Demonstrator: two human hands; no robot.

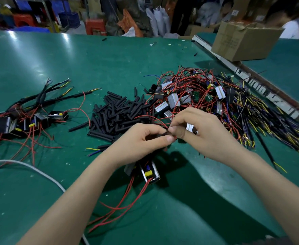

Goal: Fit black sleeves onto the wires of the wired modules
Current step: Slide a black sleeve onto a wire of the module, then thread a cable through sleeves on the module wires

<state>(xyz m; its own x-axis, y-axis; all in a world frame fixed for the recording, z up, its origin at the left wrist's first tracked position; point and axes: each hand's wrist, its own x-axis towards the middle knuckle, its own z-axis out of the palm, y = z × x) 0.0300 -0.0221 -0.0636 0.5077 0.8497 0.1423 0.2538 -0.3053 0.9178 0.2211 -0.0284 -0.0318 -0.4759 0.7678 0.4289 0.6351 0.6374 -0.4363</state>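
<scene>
Short black sleeve [165,134] pinched over thin red wires [127,197].

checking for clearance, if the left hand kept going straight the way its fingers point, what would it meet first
The right hand: the left hand points right, its fingertips already meeting it at the black sleeve pinched between them.

The green table [109,55] is brightly lit from overhead, glare patches are seen far left, dark forearm shadows are cast below, and blurred, curved edges are shown.
</scene>
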